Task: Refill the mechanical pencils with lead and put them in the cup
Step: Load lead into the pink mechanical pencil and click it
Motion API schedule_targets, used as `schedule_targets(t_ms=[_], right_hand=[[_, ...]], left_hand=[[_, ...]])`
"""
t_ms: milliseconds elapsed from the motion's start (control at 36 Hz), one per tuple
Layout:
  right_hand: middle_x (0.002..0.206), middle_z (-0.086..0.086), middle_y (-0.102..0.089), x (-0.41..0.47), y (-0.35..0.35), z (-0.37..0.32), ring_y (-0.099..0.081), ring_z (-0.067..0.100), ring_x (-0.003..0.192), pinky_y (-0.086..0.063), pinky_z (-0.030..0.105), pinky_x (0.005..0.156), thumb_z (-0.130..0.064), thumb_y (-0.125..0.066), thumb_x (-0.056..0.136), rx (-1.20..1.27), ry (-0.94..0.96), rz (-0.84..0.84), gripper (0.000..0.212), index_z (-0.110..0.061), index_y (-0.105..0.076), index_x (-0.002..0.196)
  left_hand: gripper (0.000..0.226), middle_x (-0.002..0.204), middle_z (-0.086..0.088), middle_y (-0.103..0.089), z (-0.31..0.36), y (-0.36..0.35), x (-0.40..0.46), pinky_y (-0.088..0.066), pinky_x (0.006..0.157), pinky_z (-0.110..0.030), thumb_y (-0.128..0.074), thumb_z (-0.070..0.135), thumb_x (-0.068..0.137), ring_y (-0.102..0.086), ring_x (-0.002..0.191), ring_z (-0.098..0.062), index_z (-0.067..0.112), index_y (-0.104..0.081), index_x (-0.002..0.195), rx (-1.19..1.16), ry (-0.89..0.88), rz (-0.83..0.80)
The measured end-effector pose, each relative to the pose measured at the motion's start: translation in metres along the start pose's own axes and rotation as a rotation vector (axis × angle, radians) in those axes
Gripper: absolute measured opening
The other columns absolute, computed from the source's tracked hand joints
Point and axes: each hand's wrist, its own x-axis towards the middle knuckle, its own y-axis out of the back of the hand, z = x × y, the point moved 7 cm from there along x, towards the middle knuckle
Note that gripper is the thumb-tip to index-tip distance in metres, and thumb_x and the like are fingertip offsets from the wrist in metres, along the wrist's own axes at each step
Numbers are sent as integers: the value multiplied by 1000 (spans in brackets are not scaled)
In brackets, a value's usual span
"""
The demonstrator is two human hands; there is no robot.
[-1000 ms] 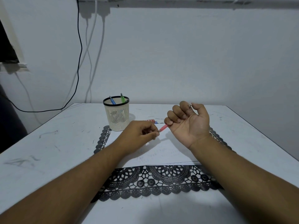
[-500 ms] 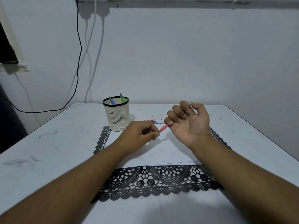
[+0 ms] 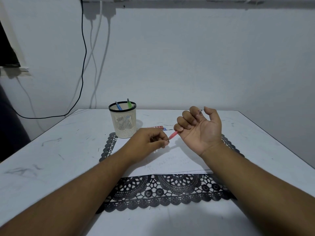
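Observation:
My right hand (image 3: 199,130) is palm up over the paper, fingers curled round a red mechanical pencil (image 3: 173,135) whose red end sticks out to the left; its metal tip shows between forefinger and thumb. My left hand (image 3: 150,142) pinches something tiny at that red end; what it pinches is too small to tell. A cream mesh cup (image 3: 123,121) with a black rim stands at the back left of the mat, holding a blue pencil (image 3: 118,106) and a green pencil (image 3: 129,103). A small red lead case (image 3: 156,127) lies on the table behind my hands.
A white paper sheet (image 3: 170,160) lies on a black lace mat (image 3: 162,189) on the white table (image 3: 51,150). Thin loose leads lie near the lead case. Cables hang down the wall at the back left. The table's right edge runs diagonally at the right.

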Motion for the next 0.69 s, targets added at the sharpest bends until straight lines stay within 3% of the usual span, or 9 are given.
schedule_targets(t_ms=[83, 333, 528, 694], right_hand=[[62, -2, -24, 0, -1, 1, -16, 18, 60, -22, 34, 61, -37, -44, 85, -11, 2, 0, 28, -20, -34, 64], [60, -2, -24, -1, -6, 0, -15, 19, 60, -21, 34, 61, -32, -42, 83, -70, 10, -43, 26, -20, -32, 63], [60, -2, -24, -1, -7, 0, -16, 19, 60, -22, 34, 60, -32, -42, 84, -82, 4, -67, 26, -20, -32, 63], [61, -2, -23, 0, -6, -2, -14, 19, 61, -20, 34, 61, -33, -43, 83, -76, 1, -46, 26, -20, -33, 62]], left_hand=[[3, 83, -6, -74, 0, 0, -1, -54, 72, -42, -76, 22, 92, -63, 72, -17, 23, -77, 89, -3, 4, -1], [6, 79, -3, -74, 2, 0, -1, -50, 70, -33, -75, 18, 93, -62, 70, -15, 20, -76, 86, 9, 11, 8], [6, 78, -3, -74, 2, 0, -1, -55, 75, -48, -76, 19, 92, -66, 79, -35, 19, -76, 86, 23, 4, 20], [7, 81, -6, -74, 1, 0, 0, -54, 75, -43, -77, 16, 91, -64, 73, -17, 22, -77, 87, -17, 19, -4]])
